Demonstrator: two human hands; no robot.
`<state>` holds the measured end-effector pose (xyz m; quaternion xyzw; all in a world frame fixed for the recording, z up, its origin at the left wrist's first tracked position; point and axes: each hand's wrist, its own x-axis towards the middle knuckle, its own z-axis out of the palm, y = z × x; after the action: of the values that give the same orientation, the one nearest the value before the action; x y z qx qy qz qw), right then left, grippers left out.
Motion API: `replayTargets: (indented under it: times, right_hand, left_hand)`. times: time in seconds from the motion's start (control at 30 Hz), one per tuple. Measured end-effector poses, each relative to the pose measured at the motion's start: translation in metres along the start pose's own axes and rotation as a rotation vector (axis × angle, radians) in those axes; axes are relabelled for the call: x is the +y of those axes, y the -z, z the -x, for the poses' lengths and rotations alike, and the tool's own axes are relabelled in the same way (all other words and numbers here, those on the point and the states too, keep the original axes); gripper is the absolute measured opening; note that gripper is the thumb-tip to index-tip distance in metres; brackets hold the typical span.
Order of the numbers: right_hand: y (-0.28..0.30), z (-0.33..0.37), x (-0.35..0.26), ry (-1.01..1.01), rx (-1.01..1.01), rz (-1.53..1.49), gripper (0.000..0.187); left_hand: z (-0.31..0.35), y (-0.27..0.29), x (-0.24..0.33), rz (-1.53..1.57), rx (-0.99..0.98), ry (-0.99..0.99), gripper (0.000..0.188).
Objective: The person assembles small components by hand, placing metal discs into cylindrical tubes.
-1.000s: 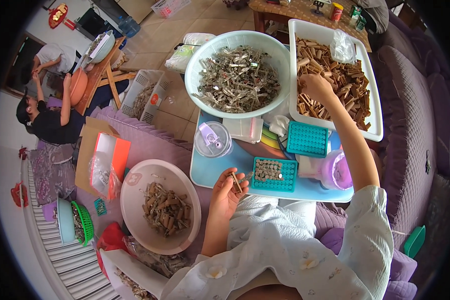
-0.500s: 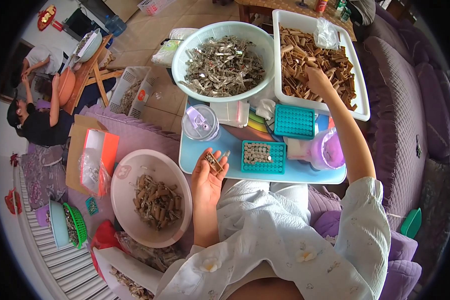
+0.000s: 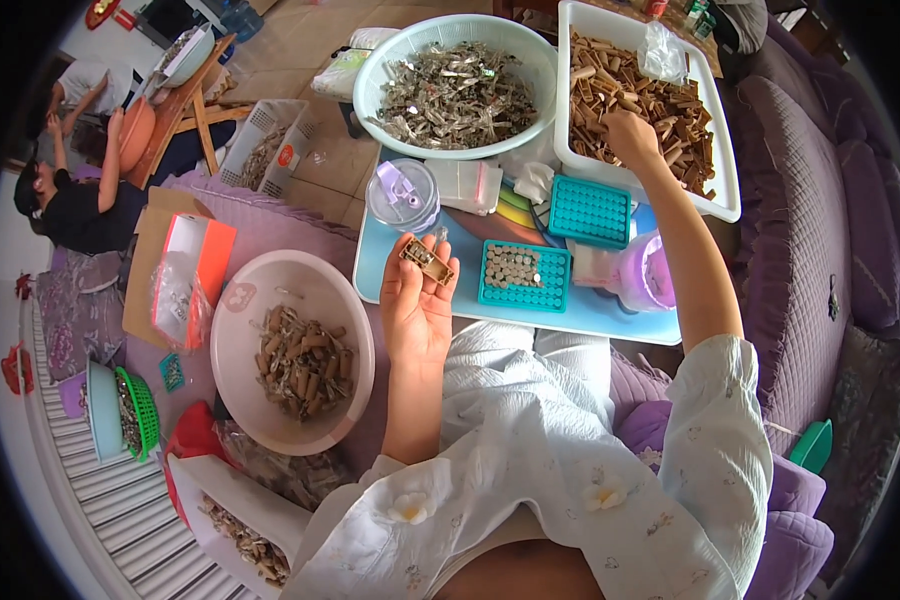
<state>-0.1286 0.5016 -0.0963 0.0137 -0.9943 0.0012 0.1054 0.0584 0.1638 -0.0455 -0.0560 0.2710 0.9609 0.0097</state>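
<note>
My left hand (image 3: 418,310), palm up, holds a small open brown plastic case (image 3: 426,261) between thumb and fingers; small light bits show inside it. A scrap of clear film (image 3: 440,236) sticks up by the fingertips. My right hand (image 3: 631,138) reaches into a white tub (image 3: 722,140) heaped with brown plastic pieces (image 3: 685,122). Its fingers are curled down, with the tips hidden among the pieces. Between the hands lies a teal peg tray (image 3: 552,296), partly filled with small round discs (image 3: 510,265). A second teal tray (image 3: 589,211) sits behind it, its holes showing.
A pale green basin (image 3: 365,95) of film-wrapped pieces stands beyond the blue table (image 3: 370,262). A lidded clear cup (image 3: 402,196) and a purple container (image 3: 646,275) stand on the table. At left is a pink basin (image 3: 232,385) of wrapped brown pieces. Two people work far left.
The view has shifted, so most things sit higher. My left hand has risen slightly and turned the brown case so more of its inside shows. My right hand stays in the tub.
</note>
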Motion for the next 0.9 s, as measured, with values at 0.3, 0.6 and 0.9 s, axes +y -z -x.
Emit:
replayTargets:
  times: [0.3,0.6,0.9]
  right_hand:
    - [0.096,0.103,-0.111,0.084,0.134,-1.019,0.016]
    - [0.126,0.191,-0.175,0.059,0.090,-1.395,0.023]
    - [0.140,0.221,-0.198,0.157,0.342,-1.384,0.025]
  left_hand:
    - [0.013,-0.018,-0.003,-0.080,-0.171,-0.117,0.033]
    - [0.028,-0.032,-0.013,-0.223,-0.223,-0.233,0.035]
    - [0.038,-0.039,-0.014,-0.142,-0.281,-0.203,0.035]
